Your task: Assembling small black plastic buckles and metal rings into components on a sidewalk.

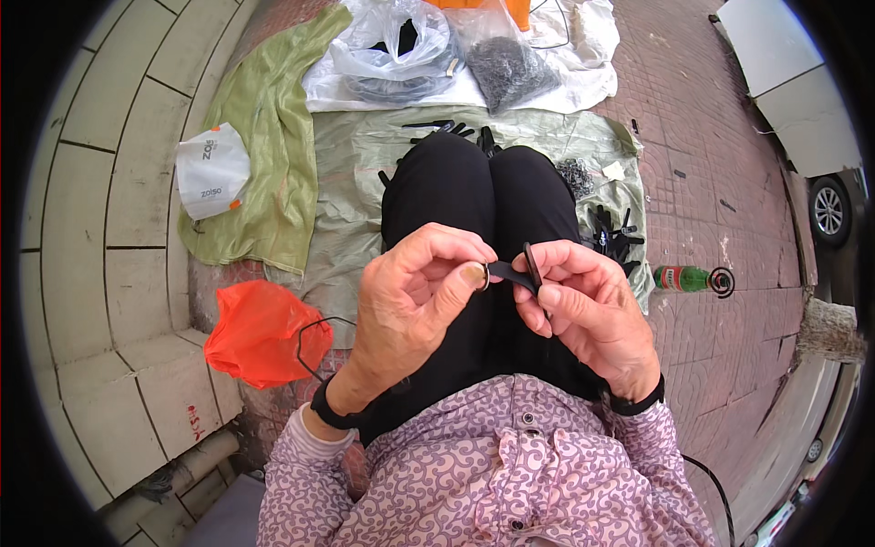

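Note:
Above my lap, both hands work on a short black strap (512,271). My left hand (401,305) pinches one end between thumb and fingertips, where a small dark ring-like piece (486,275) shows beside the thumb. On the other side, my right hand (597,314) grips the strap, which loops up past the fingers and has a narrow part hanging below the thumb. The fingers cover some of the strap. Similar black straps (615,239) lie in a pile to the right of my knees, and more straps (442,128) lie beyond them.
A pale green sheet (346,182) lies under my legs. Beyond it are a clear bag of small dark pieces (510,75) and a white plastic bag (392,59). A red bag (260,337) sits left; a green bottle (684,279) lies right. A tiled wall (73,191) borders the left.

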`<action>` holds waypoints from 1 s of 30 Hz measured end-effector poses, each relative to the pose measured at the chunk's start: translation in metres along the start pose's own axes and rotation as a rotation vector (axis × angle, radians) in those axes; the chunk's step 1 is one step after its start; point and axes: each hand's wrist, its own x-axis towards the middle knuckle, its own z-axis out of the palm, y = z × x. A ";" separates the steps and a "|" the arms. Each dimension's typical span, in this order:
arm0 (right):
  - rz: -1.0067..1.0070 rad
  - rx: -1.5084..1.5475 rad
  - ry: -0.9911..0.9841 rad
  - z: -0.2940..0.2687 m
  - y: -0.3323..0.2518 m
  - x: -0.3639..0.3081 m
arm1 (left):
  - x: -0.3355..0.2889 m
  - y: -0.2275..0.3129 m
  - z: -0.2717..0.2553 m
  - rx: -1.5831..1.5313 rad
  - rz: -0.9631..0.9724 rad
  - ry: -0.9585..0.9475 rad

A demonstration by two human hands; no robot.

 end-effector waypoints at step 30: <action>-0.075 -0.372 0.187 0.014 0.003 -0.005 | 0.004 -0.002 0.011 -0.383 -0.294 0.189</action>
